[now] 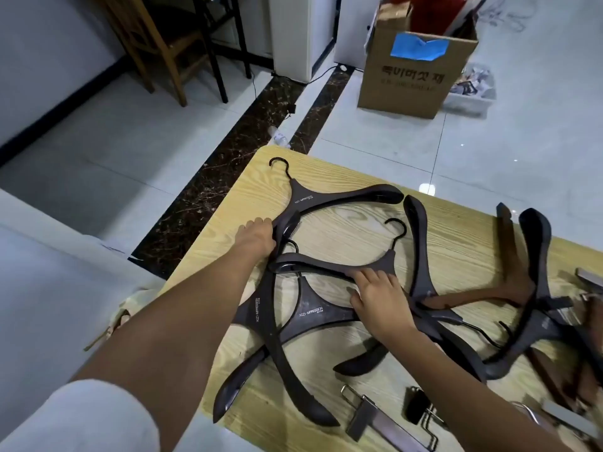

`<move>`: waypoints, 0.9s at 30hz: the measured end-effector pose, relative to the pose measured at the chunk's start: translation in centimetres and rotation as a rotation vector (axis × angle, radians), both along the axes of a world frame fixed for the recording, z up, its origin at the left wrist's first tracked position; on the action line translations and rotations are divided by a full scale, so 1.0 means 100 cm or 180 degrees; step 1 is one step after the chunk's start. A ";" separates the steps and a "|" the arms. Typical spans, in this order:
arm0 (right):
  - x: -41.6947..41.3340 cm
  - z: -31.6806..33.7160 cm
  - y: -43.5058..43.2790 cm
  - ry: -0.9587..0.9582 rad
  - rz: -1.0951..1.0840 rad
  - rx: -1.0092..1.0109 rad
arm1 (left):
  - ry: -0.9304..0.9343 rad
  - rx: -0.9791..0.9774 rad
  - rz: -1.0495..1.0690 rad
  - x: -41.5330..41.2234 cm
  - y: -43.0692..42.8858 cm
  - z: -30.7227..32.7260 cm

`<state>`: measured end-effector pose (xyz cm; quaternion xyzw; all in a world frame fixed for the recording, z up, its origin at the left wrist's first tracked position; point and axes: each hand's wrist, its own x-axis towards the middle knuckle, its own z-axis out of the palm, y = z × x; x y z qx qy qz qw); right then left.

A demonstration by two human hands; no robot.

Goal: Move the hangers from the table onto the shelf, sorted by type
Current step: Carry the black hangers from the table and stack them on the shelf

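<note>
Several dark brown wide-shouldered hangers lie tangled on the light wooden table (342, 223). My left hand (256, 238) grips the lower arm of the far hanger (303, 199), whose black hook points to the table's far corner. My right hand (380, 298) rests fingers-down on the arm of a second dark hanger (329, 264) with its hook up. Under it lie two more printed hangers (310, 313). A reddish-brown wooden hanger (489, 291) lies to the right among other dark ones (538, 288). Clip hangers (385, 422) with metal parts sit at the near edge. No shelf is in view.
Beyond the table, a cardboard box (411, 76) with blue tape stands on the tiled floor, a plastic bin (473, 93) beside it. A wooden chair (156, 37) stands at the back left. A white surface (49, 272) lies to the left of the table.
</note>
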<state>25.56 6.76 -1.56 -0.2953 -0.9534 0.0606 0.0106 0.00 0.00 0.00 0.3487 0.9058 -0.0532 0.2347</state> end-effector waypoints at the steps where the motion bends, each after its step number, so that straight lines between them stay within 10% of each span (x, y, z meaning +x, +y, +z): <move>1: -0.002 -0.001 0.002 0.0031 0.0022 0.0013 | -0.0009 -0.0056 -0.0016 -0.002 0.002 -0.001; 27: -0.004 0.011 -0.012 -0.0262 -0.0139 -0.0219 | 0.0456 0.0024 0.0379 -0.049 -0.020 0.033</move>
